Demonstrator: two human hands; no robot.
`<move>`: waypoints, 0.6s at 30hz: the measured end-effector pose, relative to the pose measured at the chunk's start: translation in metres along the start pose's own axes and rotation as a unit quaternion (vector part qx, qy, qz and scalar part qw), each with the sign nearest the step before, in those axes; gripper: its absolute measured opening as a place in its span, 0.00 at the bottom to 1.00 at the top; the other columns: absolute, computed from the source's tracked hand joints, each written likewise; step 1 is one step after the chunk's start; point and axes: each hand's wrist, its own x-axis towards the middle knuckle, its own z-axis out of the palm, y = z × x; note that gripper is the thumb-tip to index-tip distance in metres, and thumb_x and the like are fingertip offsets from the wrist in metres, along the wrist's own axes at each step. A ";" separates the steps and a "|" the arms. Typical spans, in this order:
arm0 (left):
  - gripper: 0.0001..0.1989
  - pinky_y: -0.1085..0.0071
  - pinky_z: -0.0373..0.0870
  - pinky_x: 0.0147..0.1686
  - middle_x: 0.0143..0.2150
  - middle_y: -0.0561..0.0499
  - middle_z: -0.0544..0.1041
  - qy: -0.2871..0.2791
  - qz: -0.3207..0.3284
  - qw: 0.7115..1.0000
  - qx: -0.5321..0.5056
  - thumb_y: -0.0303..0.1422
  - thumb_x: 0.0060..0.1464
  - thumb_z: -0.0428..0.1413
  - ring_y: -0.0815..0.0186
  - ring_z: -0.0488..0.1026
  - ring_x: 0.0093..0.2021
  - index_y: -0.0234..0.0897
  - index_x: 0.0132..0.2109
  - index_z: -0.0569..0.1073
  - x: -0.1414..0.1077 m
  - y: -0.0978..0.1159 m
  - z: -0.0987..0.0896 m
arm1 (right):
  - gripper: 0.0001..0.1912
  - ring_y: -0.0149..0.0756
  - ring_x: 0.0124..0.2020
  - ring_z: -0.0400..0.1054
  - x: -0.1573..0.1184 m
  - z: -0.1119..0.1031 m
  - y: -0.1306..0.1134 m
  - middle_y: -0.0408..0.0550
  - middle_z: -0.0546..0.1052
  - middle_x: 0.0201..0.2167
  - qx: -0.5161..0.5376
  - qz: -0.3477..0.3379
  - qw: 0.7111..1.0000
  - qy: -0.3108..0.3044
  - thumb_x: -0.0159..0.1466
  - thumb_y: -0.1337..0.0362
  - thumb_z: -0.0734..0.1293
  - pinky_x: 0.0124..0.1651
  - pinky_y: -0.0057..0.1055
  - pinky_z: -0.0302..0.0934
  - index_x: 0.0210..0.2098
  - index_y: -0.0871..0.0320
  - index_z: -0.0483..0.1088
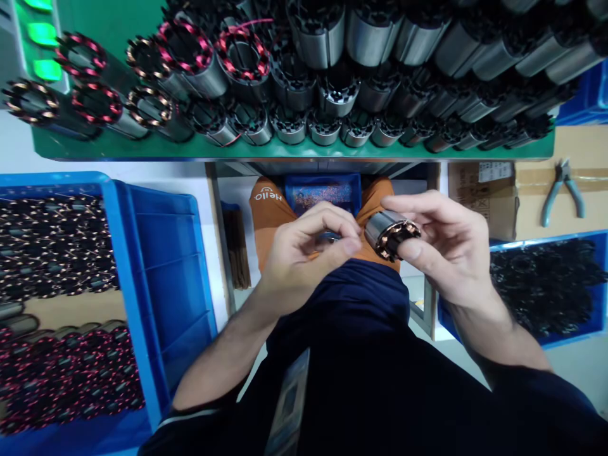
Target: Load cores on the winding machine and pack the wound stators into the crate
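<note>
My right hand holds a motor stator, a steel cylinder with copper windings and black insulation showing at its near end. The thumb presses on the wound end, and the fingers reach along the far side. Just left of the stator is my left hand, its fingers curled in and its thumb close to the fingertips. A small shiny bit shows under those fingers; what it is, I cannot make out. Both hands are above my lap, below the front edge of the green worktop.
Rows of stators crowd the worktop, some wound in red or copper. Left, a blue crate holds many wound stators. Pliers lie on a cardboard box at right, above a blue bin of black parts. Another blue tray sits between my knees.
</note>
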 end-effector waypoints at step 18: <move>0.05 0.72 0.85 0.38 0.58 0.47 0.91 -0.081 -0.039 0.993 0.080 0.35 0.76 0.72 0.62 0.88 0.49 0.42 0.46 0.88 0.003 0.014 -0.007 | 0.39 0.37 0.41 0.87 -0.012 -0.013 0.018 0.42 0.90 0.47 -0.081 -0.034 0.996 -0.026 0.66 0.63 0.91 0.45 0.31 0.89 0.73 0.37 0.85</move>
